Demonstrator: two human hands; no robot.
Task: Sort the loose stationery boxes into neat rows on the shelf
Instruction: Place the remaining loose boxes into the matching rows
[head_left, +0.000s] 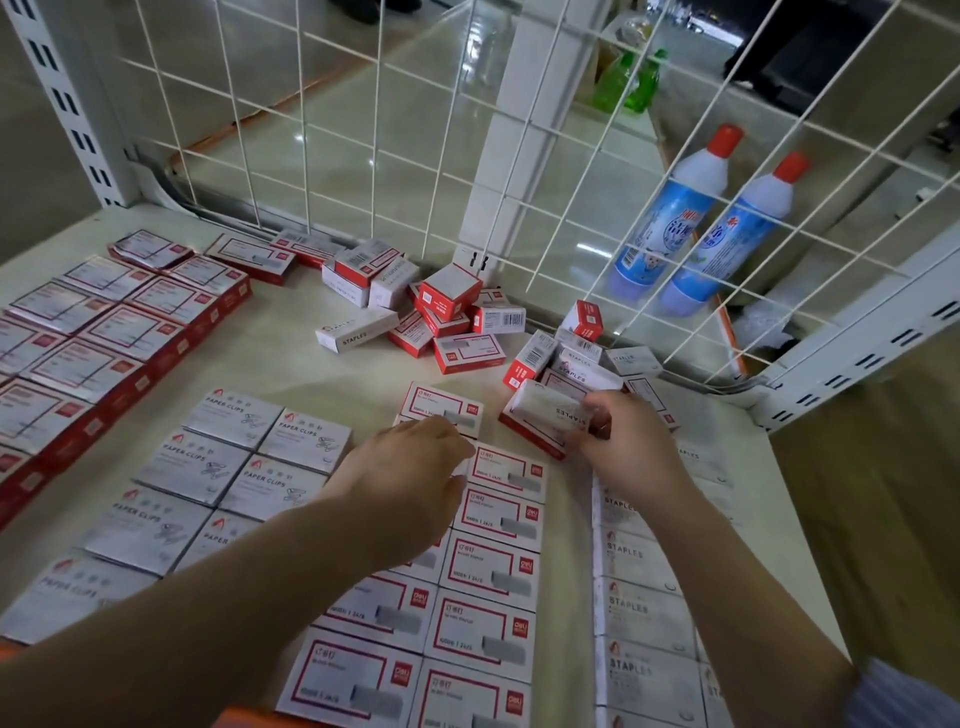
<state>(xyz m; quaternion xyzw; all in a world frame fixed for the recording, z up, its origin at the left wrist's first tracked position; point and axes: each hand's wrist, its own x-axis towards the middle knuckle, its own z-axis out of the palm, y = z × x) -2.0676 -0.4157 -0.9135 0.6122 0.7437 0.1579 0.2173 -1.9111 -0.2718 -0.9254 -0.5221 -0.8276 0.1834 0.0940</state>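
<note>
Front edge: my two bare forearms reach over the sorted rows on the shelf (291, 364).
Nearest rows: red-framed staple boxes (485, 571) run away from me in two columns; white STAPLES boxes (641, 613) line up on my right; paper clip boxes (249, 467) lie on my left.
Left hand (410, 480): fingers loosely curled, palm down, resting at the far end of the red-framed rows; I cannot tell whether it holds anything.
Right hand (623, 441): fingers and thumb pinch a white staples box (548, 408), lifted and tilted, its long axis running leftward from my fingers.
Key relation: the held box is just beyond and left of the head of the white row, so my right hand is the nearer one for placing it; I judge it must turn to match that row.
Further back: the loose pile (447, 312) lies well beyond both hands.
Rear: wire grid panel (363, 150), with two cleaner bottles (701, 223) behind it.
</note>
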